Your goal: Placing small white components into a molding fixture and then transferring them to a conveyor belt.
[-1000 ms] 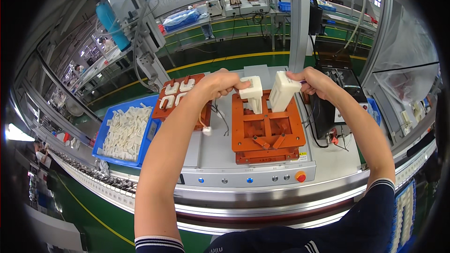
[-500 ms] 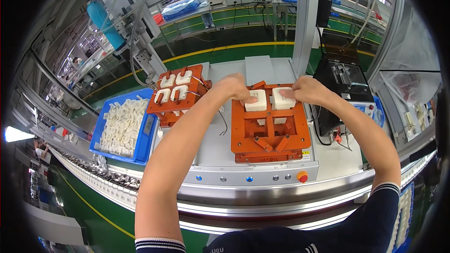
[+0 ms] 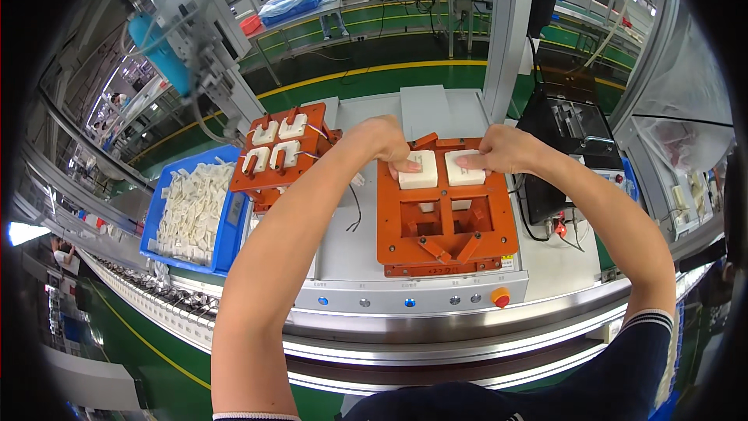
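Two white square plastic blocks sit side by side in the far openings of an orange fixture (image 3: 389,222). My left hand (image 3: 383,144) is closed at the left block (image 3: 421,174), its thumb on the top face and the other fingers curled behind. On the right block (image 3: 466,171), my right hand (image 3: 505,150) presses its thumb across the top, with its fingers bent at the far edge. The fixture's two near openings show dark gaps and bits of white below. Two short orange bars (image 3: 469,242) lie angled at its front.
Left of my left forearm, a second orange fixture (image 3: 243,181) carries several white parts and thin wires. Beside it stands a blue bin (image 3: 226,238) of small white pieces. Buttons and a red knob (image 3: 501,297) line the front panel. A black machine (image 3: 557,136) stands right.
The view has shifted slightly, so both fixtures appear a little further left. Both hands stay on the two blocks, and the right block looks flatter in its opening.
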The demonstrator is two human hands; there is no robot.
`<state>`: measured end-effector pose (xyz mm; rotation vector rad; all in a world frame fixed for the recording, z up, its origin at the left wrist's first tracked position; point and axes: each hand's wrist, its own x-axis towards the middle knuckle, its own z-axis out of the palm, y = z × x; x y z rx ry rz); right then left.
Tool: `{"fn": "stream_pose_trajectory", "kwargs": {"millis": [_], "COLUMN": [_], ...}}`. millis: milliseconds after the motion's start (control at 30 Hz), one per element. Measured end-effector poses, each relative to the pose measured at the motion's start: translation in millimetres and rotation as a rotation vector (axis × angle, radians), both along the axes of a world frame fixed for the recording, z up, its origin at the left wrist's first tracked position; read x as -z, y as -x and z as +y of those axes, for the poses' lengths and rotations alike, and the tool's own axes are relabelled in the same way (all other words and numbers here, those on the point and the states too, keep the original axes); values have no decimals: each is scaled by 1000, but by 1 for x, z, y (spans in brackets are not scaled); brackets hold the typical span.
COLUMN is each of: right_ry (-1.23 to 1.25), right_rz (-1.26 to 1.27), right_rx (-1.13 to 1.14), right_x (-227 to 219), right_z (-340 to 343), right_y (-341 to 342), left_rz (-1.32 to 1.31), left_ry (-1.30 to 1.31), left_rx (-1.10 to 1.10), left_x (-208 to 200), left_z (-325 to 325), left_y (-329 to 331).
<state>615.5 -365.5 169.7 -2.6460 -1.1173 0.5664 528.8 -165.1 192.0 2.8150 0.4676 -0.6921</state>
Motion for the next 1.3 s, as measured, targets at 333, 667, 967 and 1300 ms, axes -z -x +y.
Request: {"fn": "stream_pose_trajectory", "kwargs": {"millis": [333,667,967,1300], "right_ry": [35,-5,125,-307], "right_rz": [-9,273,-234,85], "right_rx": [95,-32,-40,-266], "right_x": [-4,-7,-31,6], "right_z": [-4,-7,1,-2], "right_y": [9,-10,22,12], "left_rz": [-5,-187,-502,-605], "left_ry": [74,-110,18,51], "left_rx": [-57,-5,84,272], "left_x": [19,3,8,24], "left_z": [15,-11,-22,-19], "left_y": [6,28,46,26]}}
